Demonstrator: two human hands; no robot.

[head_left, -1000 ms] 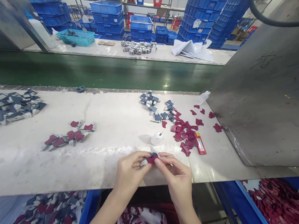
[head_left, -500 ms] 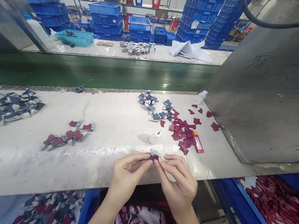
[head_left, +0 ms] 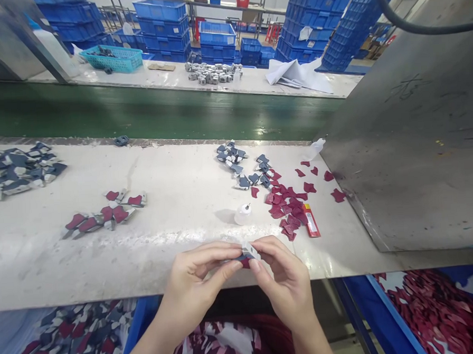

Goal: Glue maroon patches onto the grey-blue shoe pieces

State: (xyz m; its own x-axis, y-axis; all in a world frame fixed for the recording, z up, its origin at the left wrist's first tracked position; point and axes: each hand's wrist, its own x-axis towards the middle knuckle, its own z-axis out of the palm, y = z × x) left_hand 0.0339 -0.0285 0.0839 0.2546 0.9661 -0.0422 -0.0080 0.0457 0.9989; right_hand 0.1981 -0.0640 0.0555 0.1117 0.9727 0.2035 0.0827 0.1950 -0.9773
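Between both hands, over the table's front edge, is a small grey-and-blue moulded part point(head_left: 250, 251) with a dark red patch on its lower face. My left hand point(head_left: 199, 271) pinches its left end between thumb and fingers. On the right end, the thumb and fingers of my right hand point(head_left: 285, 277) are closed as well. A small white bottle with a thin needle tip point(head_left: 243, 214) stands just beyond the hands. To its right lie loose dark red shaped pieces point(head_left: 287, 200) and a red-and-yellow packet point(head_left: 311, 220). Blue-and-white parts point(head_left: 236, 164) lie behind the bottle.
Parts with red patches point(head_left: 103, 214) lie left, near a heap of blue-grey parts point(head_left: 18, 170). A metal panel point(head_left: 412, 136) borders the right side. Below the table are a bin of mixed parts point(head_left: 74, 338) and a bin of red pieces point(head_left: 437, 314). A green strip point(head_left: 157, 115) runs behind.
The part has turned in my fingers, so its light grey side now shows more. My right hand's fingers have shifted to grip its right end. The view has moved slightly.
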